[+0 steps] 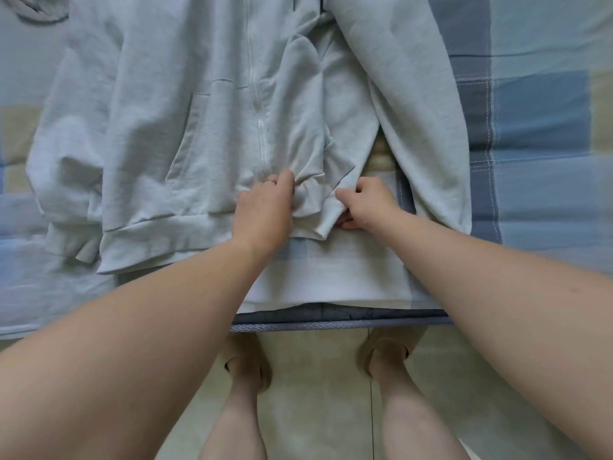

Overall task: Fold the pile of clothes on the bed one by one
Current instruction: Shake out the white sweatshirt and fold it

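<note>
A pale grey zip-up hoodie (212,104) lies front side up on the bed, its zipper running down the middle. Its right front panel is bunched and crumpled near the hem. My left hand (265,210) grips the bunched fabric just right of the zipper's lower end. My right hand (368,204) pinches the ribbed hem corner of that panel. The hoodie's right sleeve (421,104) stretches down along the right side, and the left sleeve (66,154) lies along the left.
A blue, grey and beige checked bedsheet (537,111) covers the bed. The bed's front edge (331,325) runs below the hoodie's hem. My feet in slippers stand on the pale tiled floor (315,393). A grey garment (36,11) shows at the top left corner.
</note>
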`<control>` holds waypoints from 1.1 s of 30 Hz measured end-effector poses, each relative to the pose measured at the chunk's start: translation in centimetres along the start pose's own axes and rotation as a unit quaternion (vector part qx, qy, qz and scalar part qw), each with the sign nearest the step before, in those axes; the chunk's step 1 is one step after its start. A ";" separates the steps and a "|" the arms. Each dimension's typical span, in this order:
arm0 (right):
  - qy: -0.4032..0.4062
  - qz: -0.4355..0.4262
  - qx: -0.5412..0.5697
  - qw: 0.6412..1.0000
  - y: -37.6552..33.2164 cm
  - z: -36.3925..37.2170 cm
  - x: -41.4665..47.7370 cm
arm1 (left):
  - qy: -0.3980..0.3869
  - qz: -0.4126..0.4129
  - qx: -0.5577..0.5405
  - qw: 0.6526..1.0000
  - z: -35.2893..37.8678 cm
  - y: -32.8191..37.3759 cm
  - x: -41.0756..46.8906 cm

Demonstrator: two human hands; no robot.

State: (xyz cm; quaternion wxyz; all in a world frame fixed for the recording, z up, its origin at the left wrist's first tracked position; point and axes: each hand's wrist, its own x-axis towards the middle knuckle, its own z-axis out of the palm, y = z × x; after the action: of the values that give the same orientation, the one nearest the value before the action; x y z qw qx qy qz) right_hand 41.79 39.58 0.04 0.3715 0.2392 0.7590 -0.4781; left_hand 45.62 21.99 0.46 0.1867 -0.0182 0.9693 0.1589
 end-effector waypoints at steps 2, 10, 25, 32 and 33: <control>0.016 -0.009 -0.014 1.000 0.2 -0.9 -0.5 | -0.011 -0.009 -0.013 1.000 -0.4 0.1 -0.2; 0.124 0.070 0.018 0.990 1.1 -9.3 -2.3 | -0.095 -0.051 0.030 0.994 -1.5 1.8 -0.5; 0.085 -0.195 -0.518 0.828 4.2 -5.0 -1.7 | -0.001 0.027 0.091 0.996 1.5 2.8 -0.1; 0.145 -0.302 -0.433 0.837 3.8 -6.8 -1.3 | -0.039 0.040 0.022 0.998 -0.2 1.0 -1.2; 0.144 -0.312 -0.403 0.848 3.3 -7.5 -1.7 | -0.049 0.039 0.027 0.998 -0.5 1.0 -1.3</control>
State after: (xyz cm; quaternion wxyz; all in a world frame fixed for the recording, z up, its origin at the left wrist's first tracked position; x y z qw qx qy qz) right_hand 42.69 47.77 1.53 0.1531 -0.1152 0.9646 -0.1812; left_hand 46.61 22.76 1.65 0.2279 0.0321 0.9630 0.1402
